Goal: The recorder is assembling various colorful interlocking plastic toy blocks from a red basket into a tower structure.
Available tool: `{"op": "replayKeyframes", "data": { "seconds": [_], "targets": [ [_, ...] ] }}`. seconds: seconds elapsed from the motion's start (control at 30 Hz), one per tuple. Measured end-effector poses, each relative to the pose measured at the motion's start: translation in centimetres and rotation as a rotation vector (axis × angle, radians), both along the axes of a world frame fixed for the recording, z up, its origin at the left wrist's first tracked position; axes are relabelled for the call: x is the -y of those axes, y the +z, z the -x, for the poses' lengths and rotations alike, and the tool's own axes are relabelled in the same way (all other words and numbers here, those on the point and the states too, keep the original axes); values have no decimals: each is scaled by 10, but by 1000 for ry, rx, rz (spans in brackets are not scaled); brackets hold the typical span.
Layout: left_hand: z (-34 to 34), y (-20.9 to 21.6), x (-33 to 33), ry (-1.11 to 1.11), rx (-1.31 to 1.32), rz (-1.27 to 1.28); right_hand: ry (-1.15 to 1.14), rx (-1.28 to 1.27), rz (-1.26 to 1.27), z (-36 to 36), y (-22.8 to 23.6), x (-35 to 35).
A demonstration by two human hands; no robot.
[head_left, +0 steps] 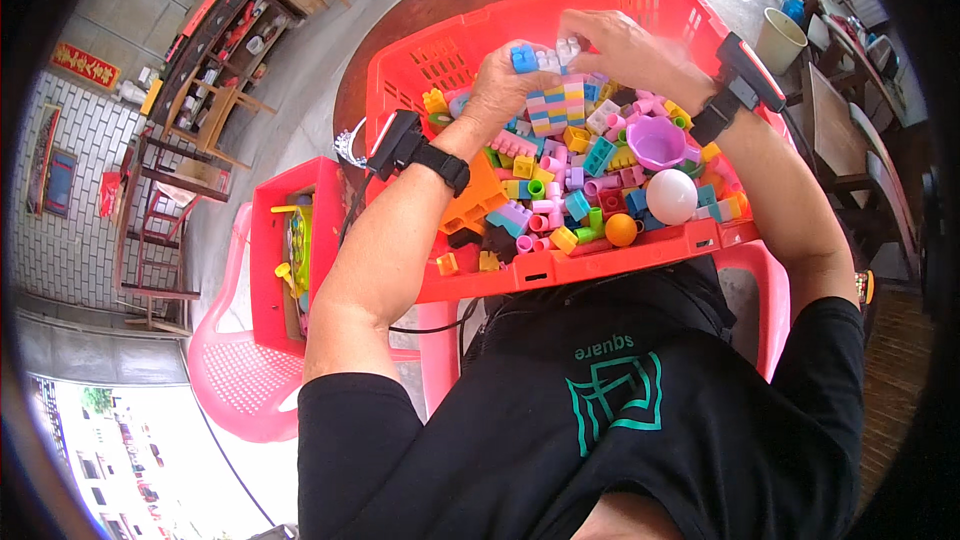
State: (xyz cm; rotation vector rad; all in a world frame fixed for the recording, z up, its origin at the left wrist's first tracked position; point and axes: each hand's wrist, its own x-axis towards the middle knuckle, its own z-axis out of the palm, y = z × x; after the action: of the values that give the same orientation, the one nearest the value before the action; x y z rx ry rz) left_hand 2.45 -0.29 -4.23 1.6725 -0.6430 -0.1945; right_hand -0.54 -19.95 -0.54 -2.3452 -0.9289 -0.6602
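My left hand (pixel 496 86) closes round the upper end of a built stack of toy building bricks (pixel 557 110), over the far middle of the basket. The stack has layers of pink, yellow, blue and white. A blue brick (pixel 523 58) and white bricks (pixel 547 61) show along its top edge beside my left fingers. My right hand (pixel 622 52) is slightly blurred, its fingertips pinched on a white brick (pixel 568 49) at the right end of that top row. Whether this brick is pressed on or only touching, I cannot tell. Some of my fingers are hidden behind the bricks.
A red plastic basket (pixel 480 285) full of loose bricks rests on a round brown table (pixel 400 15). Among them lie a purple bowl (pixel 656 144), a white ball (pixel 671 197) and an orange ball (pixel 621 230). A red box (pixel 270 285) of toys sits on a pink chair (pixel 240 385).
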Motion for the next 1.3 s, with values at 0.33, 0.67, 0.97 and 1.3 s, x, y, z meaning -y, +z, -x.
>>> {"op": "replayKeyframes", "data": {
  "seconds": [0.33,0.67,0.97,1.3],
  "targets": [
    [4,-3,0,19,-87,38,-47,-355,47,5,20,-3],
    [21,6,3,-31,-82,72,18,285,307,7,9,-39],
    [17,-2,3,-96,-20,133,14,248,258,10,10,-42],
    [10,-7,7,-95,-78,105,134,-330,-228,-18,14,-11]
  ]
}}
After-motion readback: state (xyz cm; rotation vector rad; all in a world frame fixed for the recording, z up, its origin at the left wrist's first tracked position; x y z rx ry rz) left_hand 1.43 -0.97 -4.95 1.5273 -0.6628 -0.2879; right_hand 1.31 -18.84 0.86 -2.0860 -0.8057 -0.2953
